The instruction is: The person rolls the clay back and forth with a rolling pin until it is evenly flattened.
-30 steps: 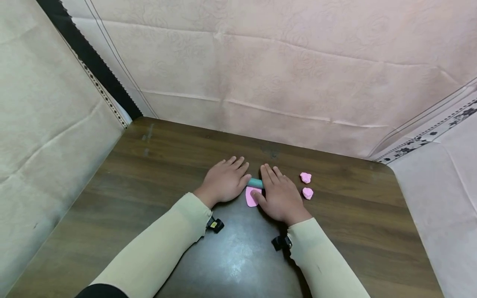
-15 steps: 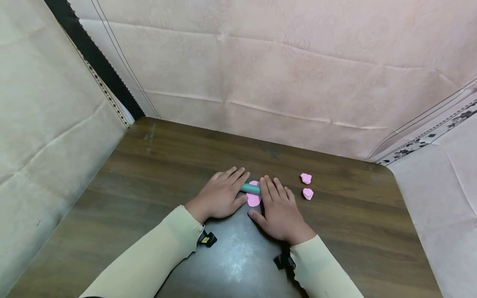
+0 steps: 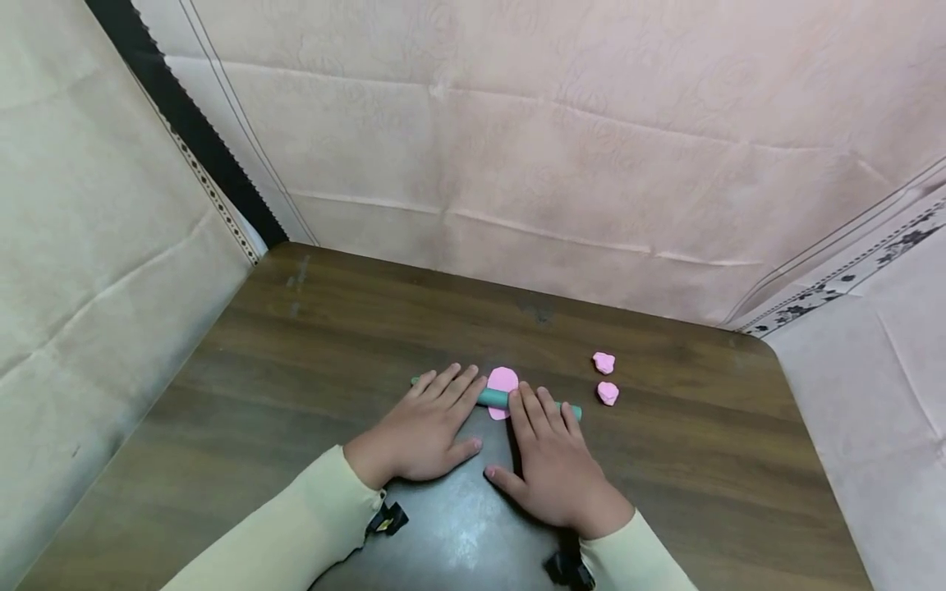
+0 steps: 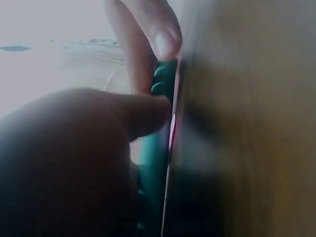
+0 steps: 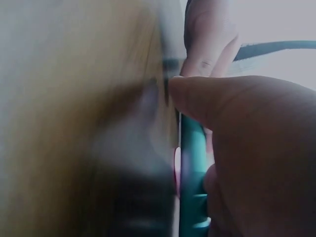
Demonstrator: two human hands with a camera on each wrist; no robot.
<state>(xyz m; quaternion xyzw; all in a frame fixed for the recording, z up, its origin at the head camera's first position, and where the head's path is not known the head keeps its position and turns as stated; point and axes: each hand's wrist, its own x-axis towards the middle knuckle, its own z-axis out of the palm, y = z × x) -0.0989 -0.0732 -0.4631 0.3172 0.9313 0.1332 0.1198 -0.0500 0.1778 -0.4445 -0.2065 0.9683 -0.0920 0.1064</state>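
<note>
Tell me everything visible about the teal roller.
The teal roller is a slim rod, possibly plastic, with a smooth middle and ridges toward its ends. It lies crosswise over the flat pink piece, its right end slightly nearer the person. The left hand and right hand lay outstretched fingers across it, hiding stretches; its middle and both tips show.

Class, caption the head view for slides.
Left hand and right hand rest on a green rod across a flat pink piece, two pink lumps to the right.
</note>
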